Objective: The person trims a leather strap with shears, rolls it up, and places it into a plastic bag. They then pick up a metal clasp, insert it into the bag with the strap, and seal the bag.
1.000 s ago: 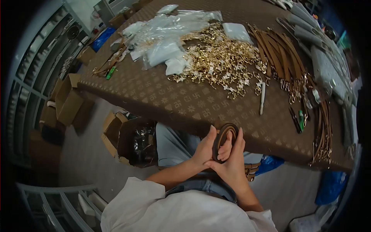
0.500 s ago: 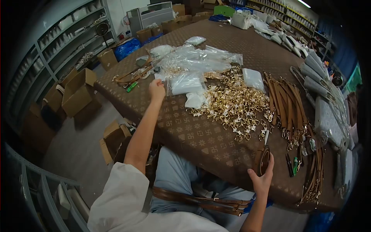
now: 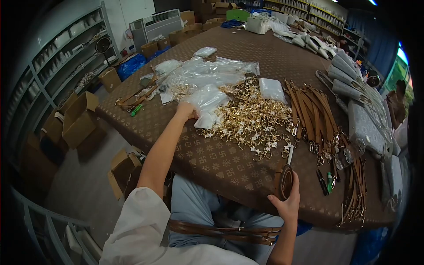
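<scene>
My left hand (image 3: pixel 187 109) is closed at the near left edge of some clear plastic bags (image 3: pixel 206 96), its fingertips partly hidden by them. A crumpled white piece (image 3: pixel 206 120) lies just beside it. My right hand (image 3: pixel 288 199) holds a coiled brown leather strap (image 3: pixel 287 182) at the table's near edge, thumb and fingers around its lower part. A narrow white strip (image 3: pixel 290 154) sticks up from the coil. A heap of gold-coloured clasps with white star charms (image 3: pixel 258 126) spreads between my hands.
Brown straps with clasps (image 3: pixel 314 112) lie to the right, near a black pen (image 3: pixel 321 182) and a green lighter-like item (image 3: pixel 329 182). Wrapped grey bags (image 3: pixel 364 123) line the right edge. More brown straps (image 3: pixel 225 229) rest across my lap. Cardboard boxes (image 3: pixel 79 121) stand left.
My left hand has moved right and nearer, from the paper at the pile's left side to the clear bags, which have shifted slightly. My right hand still holds the coiled strap. The view has turned right.
</scene>
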A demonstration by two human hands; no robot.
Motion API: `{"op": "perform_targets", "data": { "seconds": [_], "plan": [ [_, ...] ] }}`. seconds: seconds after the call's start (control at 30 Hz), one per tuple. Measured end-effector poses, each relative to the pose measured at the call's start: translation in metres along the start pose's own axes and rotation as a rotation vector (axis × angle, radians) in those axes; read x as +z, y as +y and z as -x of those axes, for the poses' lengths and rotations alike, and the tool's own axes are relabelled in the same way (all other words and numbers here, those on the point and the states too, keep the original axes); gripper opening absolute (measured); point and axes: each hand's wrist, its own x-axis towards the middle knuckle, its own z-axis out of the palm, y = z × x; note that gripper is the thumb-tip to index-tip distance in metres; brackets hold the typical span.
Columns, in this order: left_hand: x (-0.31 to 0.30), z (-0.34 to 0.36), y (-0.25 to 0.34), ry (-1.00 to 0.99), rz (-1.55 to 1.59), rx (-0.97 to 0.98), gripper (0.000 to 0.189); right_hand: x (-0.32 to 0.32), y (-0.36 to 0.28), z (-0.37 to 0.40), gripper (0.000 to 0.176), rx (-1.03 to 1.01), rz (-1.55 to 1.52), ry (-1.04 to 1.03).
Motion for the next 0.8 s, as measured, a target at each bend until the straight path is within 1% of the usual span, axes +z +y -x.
{"op": "perform_targets", "data": {
  "seconds": [0.03,0.13,0.17,0.2,0.27,0.3,0.37,0.4,0.47,0.5,0.53,0.57,0.6,0.67,0.7,0.73,0.77,0.8],
  "plan": [
    [-0.001,0.005,0.005,-0.003,0.171,-0.03,0.01,0.0,-0.001,0.0,0.096,-0.003,-0.003,0.008],
    [-0.023,0.007,0.007,-0.043,0.108,-0.062,0.014,-0.002,0.002,0.001,0.098,0.011,0.011,-0.005],
    [-0.026,0.014,0.01,-0.036,0.103,-0.065,0.014,-0.001,0.007,0.0,0.096,-0.053,0.049,0.036],
    [-0.032,0.022,0.012,0.024,0.034,0.005,0.012,0.001,0.01,-0.001,0.095,-0.119,0.083,0.072],
    [-0.046,0.036,0.016,0.148,-0.111,0.149,0.013,0.0,0.009,0.0,0.095,-0.11,0.055,0.054],
    [-0.053,0.036,0.013,0.159,-0.119,0.149,0.013,0.0,0.009,0.0,0.096,-0.101,0.037,0.05],
    [-0.062,0.036,0.014,0.553,-0.506,0.63,0.015,-0.001,0.009,0.0,0.096,-0.108,0.031,0.041],
    [-0.064,0.039,0.019,0.551,-0.511,0.634,0.015,-0.002,0.01,0.0,0.095,-0.115,0.039,0.039],
    [-0.068,0.051,0.029,0.668,-0.278,0.835,0.014,-0.003,0.011,0.001,0.096,-0.111,0.021,0.035],
    [-0.071,0.055,0.034,0.664,-0.278,0.833,0.014,-0.003,0.011,0.0,0.096,-0.114,0.004,0.03],
    [-0.076,0.059,0.041,0.674,-0.216,0.798,0.013,-0.004,0.011,0.0,0.096,-0.111,0.003,0.033],
    [-0.082,0.061,0.047,0.681,-0.155,0.763,0.012,-0.004,0.012,-0.001,0.096,-0.136,0.008,0.039],
    [-0.09,0.062,0.052,0.674,-0.162,0.765,0.012,-0.003,0.012,0.0,0.097,-0.157,0.012,0.046],
    [-0.101,0.066,0.06,0.587,0.199,0.82,0.011,-0.004,0.011,-0.001,0.097,-0.141,-0.007,0.045],
    [-0.094,0.079,0.067,0.564,0.182,0.811,0.011,-0.004,0.011,0.0,0.098,-0.133,-0.018,0.04],
    [-0.079,0.102,0.075,0.469,0.2,0.888,0.012,-0.002,0.011,0.0,0.098,-0.103,-0.021,0.05],
    [-0.063,0.121,0.073,0.371,0.223,0.96,0.013,-0.002,0.01,0.0,0.098,-0.155,0.0,0.057],
    [-0.046,0.136,0.062,0.203,0.165,0.955,0.013,-0.002,0.01,-0.001,0.098,-0.211,0.023,0.064]
  ]
}}
